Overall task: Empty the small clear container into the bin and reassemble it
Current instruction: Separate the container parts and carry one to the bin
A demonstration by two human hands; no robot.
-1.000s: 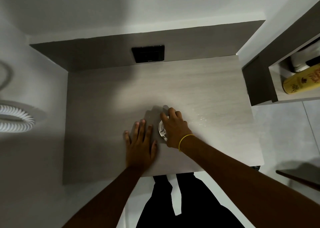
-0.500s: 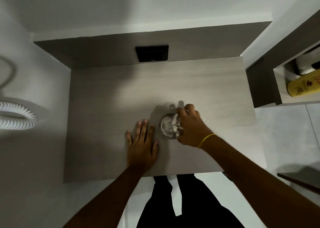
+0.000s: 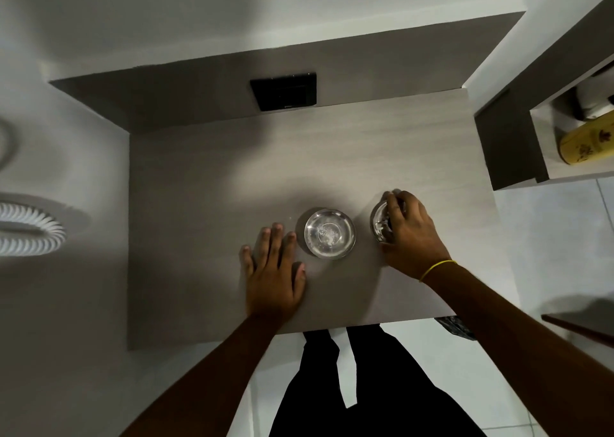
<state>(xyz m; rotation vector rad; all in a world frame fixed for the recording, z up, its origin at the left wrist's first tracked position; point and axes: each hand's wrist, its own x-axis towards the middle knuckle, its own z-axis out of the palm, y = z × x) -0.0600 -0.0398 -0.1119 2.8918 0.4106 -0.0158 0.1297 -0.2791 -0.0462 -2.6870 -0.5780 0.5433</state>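
A small round clear container [image 3: 329,233] stands uncovered on the pale wooden table [image 3: 206,204], with a little white residue at its bottom. My left hand [image 3: 273,272] lies flat on the table just left of it, fingers spread, touching nothing else. To the container's right, my right hand [image 3: 410,234] grips the clear lid [image 3: 379,223] from above, at or just over the tabletop. A yellow band circles that wrist. No bin shows in this view.
A black wall plate [image 3: 284,91] sits on the panel behind the table. A shelf unit at the right holds a yellow bottle [image 3: 586,142]. A white coiled hose [image 3: 28,230] lies at the far left. My dark-trousered legs stand at the table's front edge.
My right hand has lifted the lid off the container and carried it to the right. The container now stands uncovered. My left hand has stayed flat on the table.
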